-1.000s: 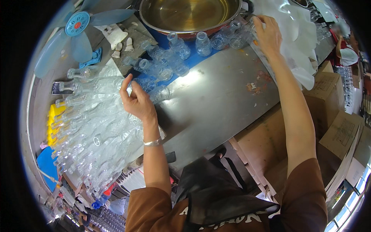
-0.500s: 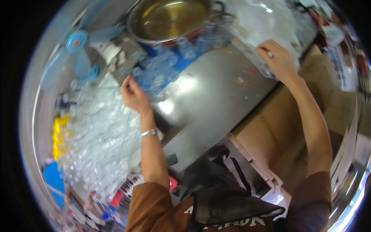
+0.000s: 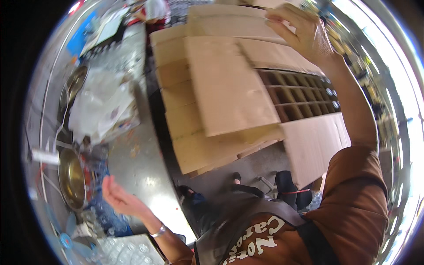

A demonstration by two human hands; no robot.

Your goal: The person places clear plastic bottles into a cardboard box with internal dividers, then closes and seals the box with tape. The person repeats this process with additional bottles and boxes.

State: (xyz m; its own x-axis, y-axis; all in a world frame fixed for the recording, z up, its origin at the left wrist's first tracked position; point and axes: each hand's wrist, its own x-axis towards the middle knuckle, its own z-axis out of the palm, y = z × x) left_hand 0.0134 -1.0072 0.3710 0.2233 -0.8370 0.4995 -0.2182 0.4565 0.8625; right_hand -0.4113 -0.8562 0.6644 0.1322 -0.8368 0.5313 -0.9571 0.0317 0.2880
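My right hand [image 3: 304, 32] is raised over the far flaps of an open cardboard carton [image 3: 236, 84]. Its fingers are curled toward the thumb, and whatever they hold, if anything, cannot be made out. Inside the carton, brown cardboard dividers [image 3: 293, 95] form rows of cells, and the round tops of a few bottles [image 3: 335, 105] show along the right side. My left hand [image 3: 121, 198] hovers with loosely stretched fingers and nothing in it. It is closest to the clear small bottles [image 3: 112, 221] on a blue surface by the metal table [image 3: 132, 163].
A steel basin of yellowish liquid [image 3: 73, 181] stands at the table's left side. Beyond it lies a white plastic bag [image 3: 99, 106]. A blue fan [image 3: 66, 240] and a tray of clear bottles [image 3: 128, 251] are at lower left. Another person [image 3: 155, 11] is at the far end.
My view has turned right, from the table to the carton. My right hand has left the table's edge and risen over the carton; my left hand remains near the bottles.
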